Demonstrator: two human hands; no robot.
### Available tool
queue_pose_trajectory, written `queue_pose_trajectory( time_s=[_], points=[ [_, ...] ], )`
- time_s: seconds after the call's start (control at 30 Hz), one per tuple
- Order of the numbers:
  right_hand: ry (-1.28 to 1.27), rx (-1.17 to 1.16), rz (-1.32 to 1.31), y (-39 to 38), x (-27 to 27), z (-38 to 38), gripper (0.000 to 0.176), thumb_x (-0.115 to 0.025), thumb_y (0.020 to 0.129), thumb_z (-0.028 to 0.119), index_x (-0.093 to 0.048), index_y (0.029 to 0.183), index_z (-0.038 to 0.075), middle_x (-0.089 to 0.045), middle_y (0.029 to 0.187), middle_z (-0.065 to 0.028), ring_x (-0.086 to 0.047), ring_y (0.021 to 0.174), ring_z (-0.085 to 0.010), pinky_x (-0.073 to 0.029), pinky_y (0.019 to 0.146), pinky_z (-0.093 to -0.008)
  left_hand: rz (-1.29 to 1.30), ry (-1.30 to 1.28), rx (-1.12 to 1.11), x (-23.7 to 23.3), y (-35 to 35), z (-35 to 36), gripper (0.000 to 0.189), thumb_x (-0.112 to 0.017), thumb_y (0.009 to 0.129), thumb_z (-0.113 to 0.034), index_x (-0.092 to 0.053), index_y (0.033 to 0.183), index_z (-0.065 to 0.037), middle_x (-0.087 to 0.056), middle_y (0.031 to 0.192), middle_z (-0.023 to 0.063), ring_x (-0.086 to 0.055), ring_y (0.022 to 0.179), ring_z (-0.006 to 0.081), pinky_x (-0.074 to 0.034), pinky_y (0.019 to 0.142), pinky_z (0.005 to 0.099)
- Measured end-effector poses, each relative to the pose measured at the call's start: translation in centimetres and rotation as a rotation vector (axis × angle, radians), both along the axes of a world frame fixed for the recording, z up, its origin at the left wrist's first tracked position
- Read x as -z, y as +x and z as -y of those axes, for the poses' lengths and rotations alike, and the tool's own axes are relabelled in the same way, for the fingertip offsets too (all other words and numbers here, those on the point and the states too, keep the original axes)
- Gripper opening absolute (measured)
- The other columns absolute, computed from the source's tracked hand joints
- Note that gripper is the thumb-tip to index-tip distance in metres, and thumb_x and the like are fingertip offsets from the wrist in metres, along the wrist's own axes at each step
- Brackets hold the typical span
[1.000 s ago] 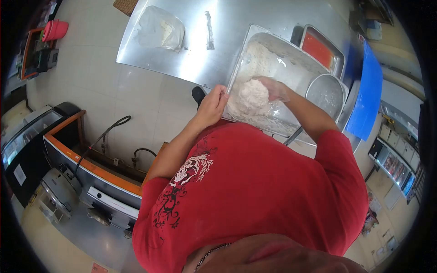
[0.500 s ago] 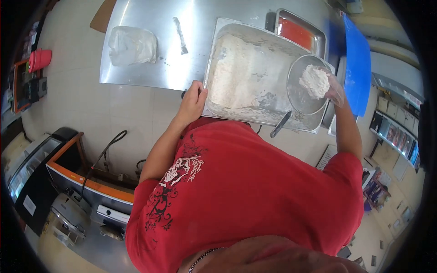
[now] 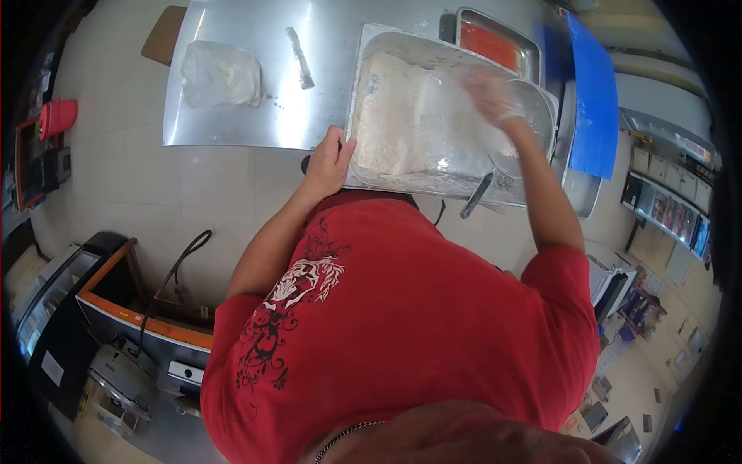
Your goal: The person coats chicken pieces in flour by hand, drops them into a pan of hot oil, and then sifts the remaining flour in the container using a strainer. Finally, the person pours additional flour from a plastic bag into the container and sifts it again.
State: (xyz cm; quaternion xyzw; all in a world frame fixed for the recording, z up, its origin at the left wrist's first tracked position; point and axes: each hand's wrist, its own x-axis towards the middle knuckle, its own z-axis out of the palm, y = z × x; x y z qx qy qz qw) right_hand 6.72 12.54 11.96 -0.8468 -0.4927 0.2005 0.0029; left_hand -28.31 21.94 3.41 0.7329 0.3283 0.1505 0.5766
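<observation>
My left hand [image 3: 331,165] grips the left front corner of a deep metal pan [image 3: 417,186]. White flour-like powder [image 3: 386,116] is piled along the pan's left side and thins out toward the middle. At the pan's right end rests a round mesh sieve [image 3: 535,104], its dark handle [image 3: 476,196] sticking out over the front rim. My right hand [image 3: 489,94], in a clear plastic glove, is above the pan at the sieve's left edge. Motion smears its fingers, so what they hold, if anything, does not show. The forearm partly covers the sieve.
Behind the pan stands a metal tray [image 3: 495,44] of red-orange liquid. A plastic bag [image 3: 222,75] with white contents and a crumpled strip [image 3: 299,58] lie on the steel table [image 3: 297,116]. A blue panel [image 3: 593,100] is at the right.
My right hand has moved left from the sieve, where it was at a heap of white powder, to over the pan's middle. My left hand keeps its grip on the corner.
</observation>
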Motion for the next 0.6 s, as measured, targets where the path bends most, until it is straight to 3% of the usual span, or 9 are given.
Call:
queue_pose_trajectory(
  time_s=[0.03, 0.1, 0.2, 0.3, 0.33, 0.43, 0.47, 0.57, 0.6],
  points=[
    [-0.125, 0.066, -0.047, -2.3, 1.8, -1.9, 0.062, -0.045, 0.094, 0.054, -0.056, 0.130, 0.005, -0.057, 0.131, -0.0213, -0.055, 0.121, -0.0373, -0.043, 0.102, -0.0450, -0.016, 0.006, 0.011, 0.2, -0.2, 0.0, 0.023, -0.053, 0.099, -0.022, -0.043, 0.096, -0.001, -0.052, 0.076, 0.0216, -0.053, 0.069, 0.0381, -0.042, 0.065, 0.0436],
    [-0.005, -0.021, 0.146, -2.1, 15.4, -2.5, 0.073, -0.045, 0.093, 0.059, -0.040, 0.145, 0.008, -0.039, 0.148, -0.0232, -0.034, 0.140, -0.0386, -0.028, 0.114, -0.0481, -0.028, 0.034, 0.016, 0.7, -0.3, 0.2, 0.023, -0.052, 0.099, -0.023, -0.044, 0.097, -0.001, -0.053, 0.078, 0.0232, -0.054, 0.072, 0.0413, -0.042, 0.066, 0.0458],
    [0.096, 0.282, 0.264, -9.8, 17.7, -3.7, 0.079, -0.046, 0.092, 0.058, -0.030, 0.150, 0.008, -0.022, 0.156, -0.0250, -0.013, 0.147, -0.0415, -0.014, 0.119, -0.0503, -0.054, 0.059, 0.034, 1.0, -0.2, -0.3, 0.025, -0.051, 0.098, -0.025, -0.044, 0.100, -0.002, -0.056, 0.084, 0.0262, -0.055, 0.081, 0.0474, -0.042, 0.070, 0.0506],
    [0.296, 0.416, 0.074, -13.2, 18.8, -8.0, 0.081, -0.050, 0.091, 0.053, -0.023, 0.153, 0.008, -0.018, 0.156, -0.0292, -0.010, 0.145, -0.0477, -0.009, 0.119, -0.0521, -0.003, 0.115, -0.002, 1.1, -0.3, 0.0, 0.021, -0.053, 0.098, -0.022, -0.046, 0.100, -0.002, -0.055, 0.080, 0.0205, -0.055, 0.074, 0.0375, -0.044, 0.069, 0.0431],
    [0.484, 0.411, -0.036, -13.7, 19.0, -8.8, 0.077, -0.053, 0.091, 0.045, -0.026, 0.151, 0.004, -0.022, 0.154, -0.0284, -0.012, 0.144, -0.0475, -0.009, 0.119, -0.0521, -0.058, 0.087, 0.014, 0.4, -0.3, -0.2, 0.022, -0.052, 0.099, -0.023, -0.047, 0.102, -0.002, -0.056, 0.082, 0.0212, -0.057, 0.076, 0.0390, -0.044, 0.070, 0.0441],
    [0.570, 0.181, -0.145, -14.2, 22.1, -9.3, 0.065, -0.050, 0.093, 0.034, -0.036, 0.143, -0.004, -0.031, 0.150, -0.0287, -0.024, 0.141, -0.0463, -0.017, 0.117, -0.0501, -0.058, 0.081, 0.025, 0.5, -0.4, -0.1, 0.023, -0.052, 0.099, -0.024, -0.047, 0.103, -0.003, -0.057, 0.082, 0.0213, -0.057, 0.078, 0.0403, -0.044, 0.069, 0.0446],
    [0.577, 0.131, -0.176, -15.2, 19.3, -9.2, 0.050, -0.046, 0.093, 0.025, -0.048, 0.132, -0.007, -0.044, 0.140, -0.0279, -0.038, 0.133, -0.0407, -0.030, 0.112, -0.0451, -0.043, 0.100, 0.023, 0.8, -0.5, -0.1, 0.023, -0.052, 0.099, -0.025, -0.046, 0.102, -0.003, -0.057, 0.082, 0.0216, -0.057, 0.079, 0.0414, -0.044, 0.069, 0.0454],
    [-0.044, -0.015, -0.162, -16.9, 11.5, -8.3, 0.039, -0.044, 0.094, 0.023, -0.057, 0.118, -0.004, -0.056, 0.125, -0.0266, -0.051, 0.122, -0.0382, -0.041, 0.102, -0.0425, -0.016, 0.113, 0.011, 1.0, -0.6, 0.0, 0.023, -0.052, 0.099, -0.025, -0.046, 0.101, -0.003, -0.056, 0.081, 0.0213, -0.057, 0.077, 0.0405, -0.043, 0.068, 0.0451],
    [-0.117, -0.114, -0.158, -18.0, 9.8, -7.2, 0.038, -0.043, 0.094, 0.024, -0.059, 0.116, -0.003, -0.058, 0.122, -0.0260, -0.053, 0.119, -0.0378, -0.042, 0.100, -0.0426, -0.011, 0.095, 0.010, 1.1, -0.6, -0.1, 0.023, -0.052, 0.098, -0.025, -0.046, 0.100, -0.003, -0.056, 0.080, 0.0212, -0.056, 0.076, 0.0403, -0.043, 0.068, 0.0448]
  ],
)
